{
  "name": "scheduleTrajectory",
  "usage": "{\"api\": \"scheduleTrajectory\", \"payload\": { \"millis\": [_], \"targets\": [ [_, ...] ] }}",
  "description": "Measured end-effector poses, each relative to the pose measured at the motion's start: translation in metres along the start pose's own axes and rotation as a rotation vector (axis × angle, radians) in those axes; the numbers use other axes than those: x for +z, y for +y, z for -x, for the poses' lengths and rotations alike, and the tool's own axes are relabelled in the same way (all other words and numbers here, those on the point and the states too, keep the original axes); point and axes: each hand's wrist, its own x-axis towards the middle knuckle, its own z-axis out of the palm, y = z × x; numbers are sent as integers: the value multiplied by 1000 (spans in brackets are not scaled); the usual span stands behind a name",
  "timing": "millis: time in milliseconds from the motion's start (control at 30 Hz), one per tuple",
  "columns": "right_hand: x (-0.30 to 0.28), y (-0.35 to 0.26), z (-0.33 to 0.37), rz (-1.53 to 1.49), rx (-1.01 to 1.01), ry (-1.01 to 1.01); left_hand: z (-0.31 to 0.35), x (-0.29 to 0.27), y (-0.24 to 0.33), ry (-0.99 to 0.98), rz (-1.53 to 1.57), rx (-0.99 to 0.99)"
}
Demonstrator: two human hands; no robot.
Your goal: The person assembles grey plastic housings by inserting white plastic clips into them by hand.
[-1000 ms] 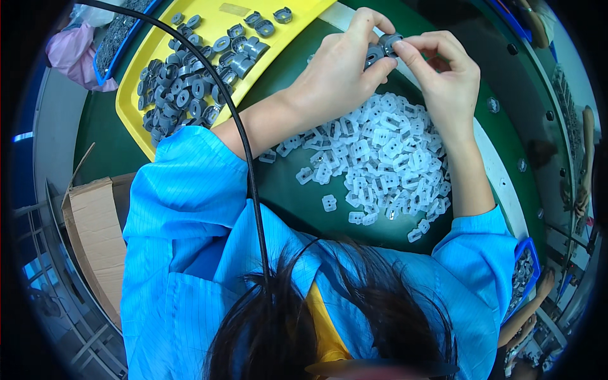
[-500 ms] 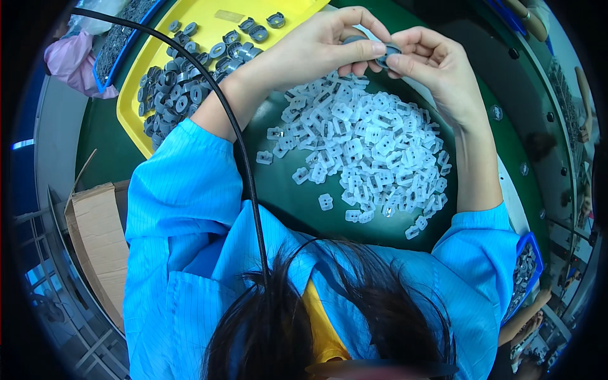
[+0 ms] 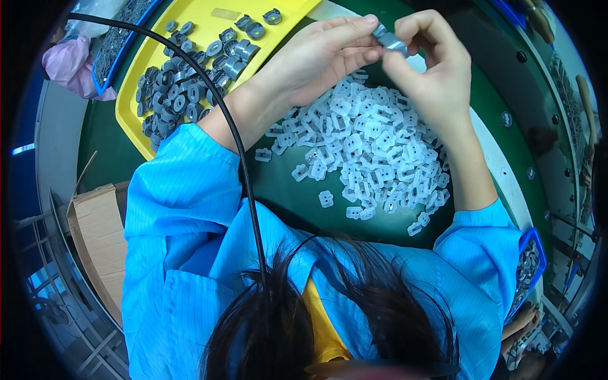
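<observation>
Above the pile, at the top of the view, a small grey plastic part [image 3: 391, 42] is tilted between my two hands and blurred by motion. The thumb and fingers of my left hand [image 3: 326, 57] close on its left end. From the other side, my right hand [image 3: 437, 73] pinches it between thumb and bent fingers. Below both hands, a heap of translucent white plastic pieces [image 3: 373, 142] is spread over the green table [image 3: 285, 196]; some show small metal bits inside. To the left, a yellow tray [image 3: 130, 104] contains several round grey caps [image 3: 171, 95].
A black cable [image 3: 231, 114] hangs across my left arm. Blue bins of small metal parts stand at the far left [image 3: 101, 79] and near right [image 3: 539, 253]. An open cardboard box [image 3: 98, 234] is at the left, and another person's arm [image 3: 519, 326] shows at the lower right.
The grey part has turned between my fingers and now lies slanted. My left fingers have straightened and spread somewhat. My right hand has rotated, with its back more toward view.
</observation>
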Motion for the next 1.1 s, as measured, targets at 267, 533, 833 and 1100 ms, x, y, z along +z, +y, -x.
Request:
{"api": "scheduleTrajectory", "payload": {
  "millis": [267,533,833,1100],
  "targets": [
    [-34,40,-15,-182,416,94,-5,-15,9,74,-78,90],
    [-53,66,-10,653,17,49,-8,-34,16,171,18,-40],
    [-4,40,-3,257,-57,-553,-11,-35,12,204,-214,-20],
    [-8,15,-7,-251,373,-52,-4,-11,2,72,-718,189]
  ]
}}
